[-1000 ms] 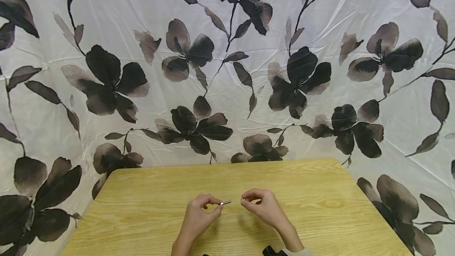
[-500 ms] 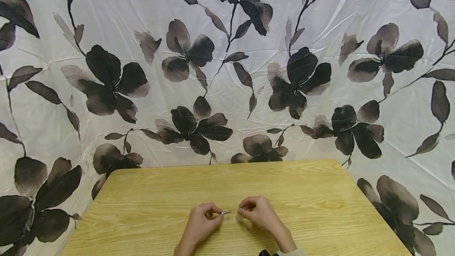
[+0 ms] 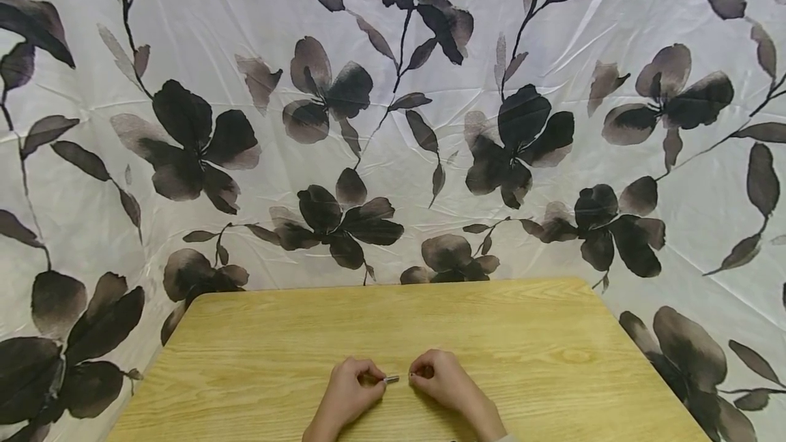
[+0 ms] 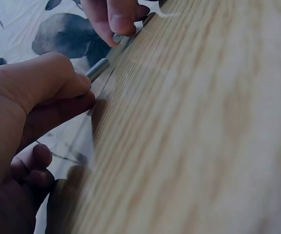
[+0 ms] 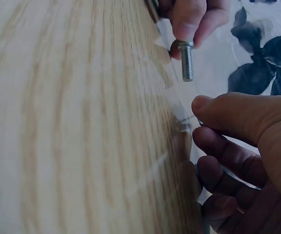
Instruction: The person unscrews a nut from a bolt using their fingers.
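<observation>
My left hand pinches a silvery bolt between thumb and forefinger, its threaded end pointing right. In the right wrist view the bolt's shank sticks out past the fingertips, with a wider ring close to them. Facing it, my right hand holds a tiny metal piece at its fingertips. Most of that piece is covered by the thumb and finger, and I cannot tell its kind. A narrow gap separates it from the bolt's tip. Both hands are low over the table.
A light wood-grain table with rounded far corners lies under the hands. Behind it and along both sides hangs a white cloth printed with dark flowers.
Both hands have moved down in the head view, toward the person. The right hand has come in to the left, narrowing the gap to the bolt.
</observation>
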Motion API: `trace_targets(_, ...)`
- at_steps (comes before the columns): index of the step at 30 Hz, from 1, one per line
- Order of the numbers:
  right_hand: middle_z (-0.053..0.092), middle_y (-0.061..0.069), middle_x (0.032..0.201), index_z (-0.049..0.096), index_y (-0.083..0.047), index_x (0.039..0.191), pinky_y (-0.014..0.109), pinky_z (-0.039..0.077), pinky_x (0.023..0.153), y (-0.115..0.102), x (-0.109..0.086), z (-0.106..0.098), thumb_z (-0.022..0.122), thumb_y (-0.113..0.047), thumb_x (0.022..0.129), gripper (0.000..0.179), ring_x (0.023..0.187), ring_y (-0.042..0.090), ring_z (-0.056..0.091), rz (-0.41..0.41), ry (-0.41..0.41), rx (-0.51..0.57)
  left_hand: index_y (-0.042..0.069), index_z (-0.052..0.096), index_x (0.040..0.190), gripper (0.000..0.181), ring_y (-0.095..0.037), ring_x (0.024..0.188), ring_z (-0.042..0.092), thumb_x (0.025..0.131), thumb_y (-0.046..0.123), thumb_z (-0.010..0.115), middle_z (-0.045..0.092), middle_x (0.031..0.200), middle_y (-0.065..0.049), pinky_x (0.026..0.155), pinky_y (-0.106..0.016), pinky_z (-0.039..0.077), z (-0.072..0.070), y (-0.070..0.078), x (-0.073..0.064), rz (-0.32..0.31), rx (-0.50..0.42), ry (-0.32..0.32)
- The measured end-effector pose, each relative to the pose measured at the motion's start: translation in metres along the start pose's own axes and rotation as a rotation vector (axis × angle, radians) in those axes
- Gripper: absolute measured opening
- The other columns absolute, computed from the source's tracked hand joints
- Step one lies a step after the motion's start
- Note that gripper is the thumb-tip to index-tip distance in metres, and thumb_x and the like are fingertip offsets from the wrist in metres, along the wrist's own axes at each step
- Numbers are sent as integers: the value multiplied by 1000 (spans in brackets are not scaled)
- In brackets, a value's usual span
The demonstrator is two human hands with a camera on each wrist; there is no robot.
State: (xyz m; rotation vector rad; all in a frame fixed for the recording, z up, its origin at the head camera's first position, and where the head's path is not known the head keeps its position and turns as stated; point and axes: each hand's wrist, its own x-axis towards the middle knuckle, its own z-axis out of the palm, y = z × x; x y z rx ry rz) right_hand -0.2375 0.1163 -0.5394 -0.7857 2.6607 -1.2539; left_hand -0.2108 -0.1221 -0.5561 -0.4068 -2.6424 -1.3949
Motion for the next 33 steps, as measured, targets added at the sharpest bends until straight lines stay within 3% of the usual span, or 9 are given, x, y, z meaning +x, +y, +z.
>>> trace_targets(6,66,-8,84,80,-11,92,19,47,62,1,-1,3,78,-15,92,4,71,-3,52,10,0,-5,22,81,82,11,-7,81,53,82,12,83,72,90,7,71,-23,41,0,1,-3,-19,-14,-34)
trace_targets(12,66,-9,84,80,-11,93,20,47,63,4,-8,6,78,-15,91,5,72,-3,53,31,-5,-7,18,82,84,3,-7,87,59,82,17,85,74,88,11,76,-25,46,5,2,-6,-7,-15,-48)
trace_targets(19,66,-9,85,82,-12,95,19,48,63,5,-7,7,78,-15,92,6,71,-3,54,18,4,-8,19,83,86,12,-10,89,69,80,9,84,77,87,10,79,-27,53,6,4,-2,29,-1,-52)
trace_targets(26,66,-7,85,81,-10,94,19,49,63,5,-7,1,79,-11,90,4,72,-2,54,16,1,17,17,82,90,10,-14,93,71,82,11,83,78,89,9,80,-29,55,7,7,3,16,1,-76)
trace_targets(30,67,-5,87,80,-9,96,20,49,65,5,-6,-4,81,-14,89,9,75,-1,56,21,-10,44,16,82,98,15,-21,100,72,83,14,83,79,97,6,85,-37,58,5,9,7,1,15,-112)
trace_targets(33,70,-3,91,78,-8,102,21,51,68,6,-6,-13,79,-22,92,18,78,0,59,30,-17,97,11,78,113,31,-29,111,70,84,19,84,78,112,-2,93,-47,57,-2,13,10,-14,25,-166)
